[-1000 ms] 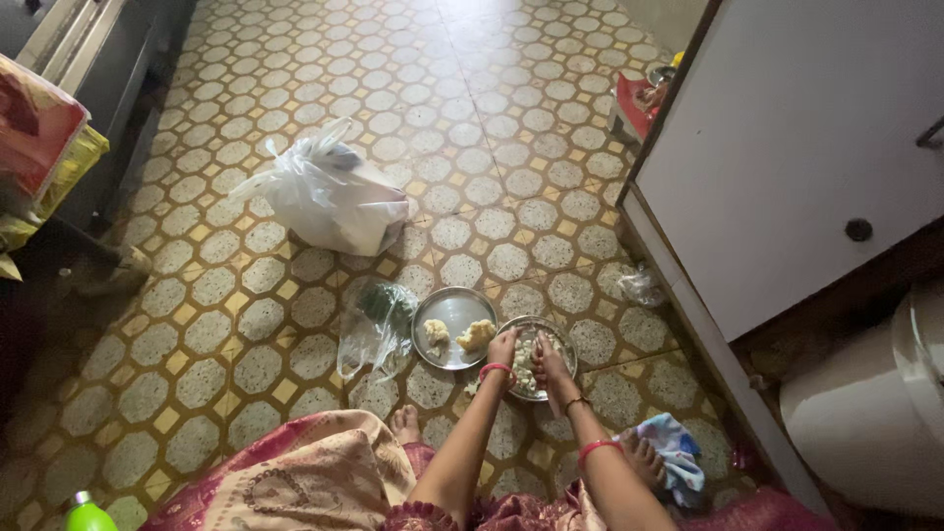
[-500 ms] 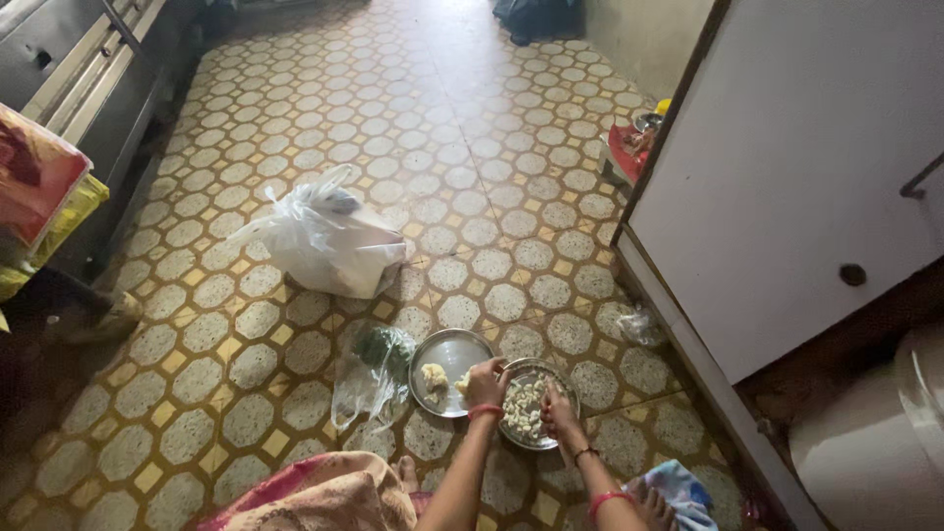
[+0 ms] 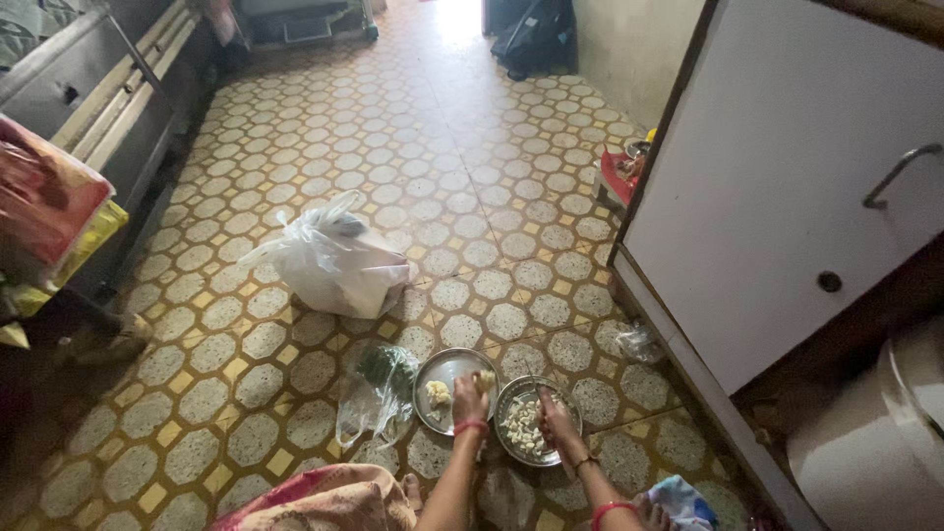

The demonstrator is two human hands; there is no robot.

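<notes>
My left hand (image 3: 470, 401) grips a pale cauliflower piece (image 3: 484, 380) over the right edge of a round steel plate (image 3: 448, 369) on the floor. One more cauliflower piece (image 3: 436, 393) lies on that plate. My right hand (image 3: 553, 417) rests on the rim of a steel bowl (image 3: 568, 408) just right of the plate. It is closed on what looks like a thin knife (image 3: 532, 382) pointing away from me. The bowl holds several small cut cauliflower bits (image 3: 518, 425).
A clear bag with greens (image 3: 378, 385) lies left of the plate, and a white plastic bag (image 3: 336, 262) farther off. A white cabinet door (image 3: 777, 197) and a pale round container (image 3: 870, 447) stand on the right. A blue cloth (image 3: 680, 499) lies by my foot, with a metal cabinet (image 3: 93, 98) at left.
The view has tilted up and the dishes sit lower in frame. My left hand went from the bowl to the plate and picked up a cauliflower piece. My right hand stayed at the bowl.
</notes>
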